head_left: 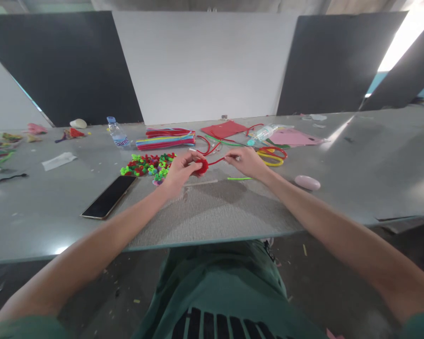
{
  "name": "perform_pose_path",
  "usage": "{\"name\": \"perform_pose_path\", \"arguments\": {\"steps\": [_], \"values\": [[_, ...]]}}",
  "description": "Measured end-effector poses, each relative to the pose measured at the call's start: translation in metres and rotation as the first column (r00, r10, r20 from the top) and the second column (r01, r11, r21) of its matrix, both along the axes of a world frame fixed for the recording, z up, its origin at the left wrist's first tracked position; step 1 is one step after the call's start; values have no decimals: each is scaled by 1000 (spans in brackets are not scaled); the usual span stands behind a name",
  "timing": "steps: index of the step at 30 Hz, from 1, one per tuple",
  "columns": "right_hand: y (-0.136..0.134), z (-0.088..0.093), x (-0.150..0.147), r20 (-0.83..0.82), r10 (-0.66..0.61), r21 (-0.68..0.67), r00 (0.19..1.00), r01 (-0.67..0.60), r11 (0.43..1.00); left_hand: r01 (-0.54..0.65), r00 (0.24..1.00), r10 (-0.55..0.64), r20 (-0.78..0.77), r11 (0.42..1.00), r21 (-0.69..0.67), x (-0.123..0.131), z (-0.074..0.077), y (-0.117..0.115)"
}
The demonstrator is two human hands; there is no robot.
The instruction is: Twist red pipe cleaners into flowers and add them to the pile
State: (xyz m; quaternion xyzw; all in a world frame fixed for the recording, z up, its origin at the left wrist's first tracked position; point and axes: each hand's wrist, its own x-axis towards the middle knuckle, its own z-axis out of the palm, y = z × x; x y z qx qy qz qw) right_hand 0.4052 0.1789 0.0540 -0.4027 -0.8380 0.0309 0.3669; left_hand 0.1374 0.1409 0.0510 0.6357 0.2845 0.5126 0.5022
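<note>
The fingers of the left hand [179,170] pinched a red pipe-cleaner coil [202,165] just above the counter [339,155], while those of the right hand [245,161] gripped its taut tail, seemingly mid-wind; any further turn would need that tension kept.

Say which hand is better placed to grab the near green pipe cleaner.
Probably right: both hands hold the red coil, but the right hand is beside the green pipe cleaner, the left hand farther off.
</note>
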Motion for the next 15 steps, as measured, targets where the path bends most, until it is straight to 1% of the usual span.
{"name": "perform_pose_path", "arguments": {"steps": [4,6,10,12,15], "values": [[-4,-5,-7,112,65,-9,992,-64,998,40,998,-37,-55,998,54,1,-2,-2],[-11,-5,-14,154,102,10,983,-105,994,55,996,-50,-68,996,68,2,-2,-3],[-28,-3,-30,254,106,71,961,-128,989,46,994,-36,-104,995,92,4,1,-5],[-33,-2,-38,281,122,111,952,-159,981,35,993,-22,-119,994,102,4,2,-5],[-33,-4,-43,281,161,158,946,-211,965,46,990,-30,-135,993,112,4,2,-4]]}}
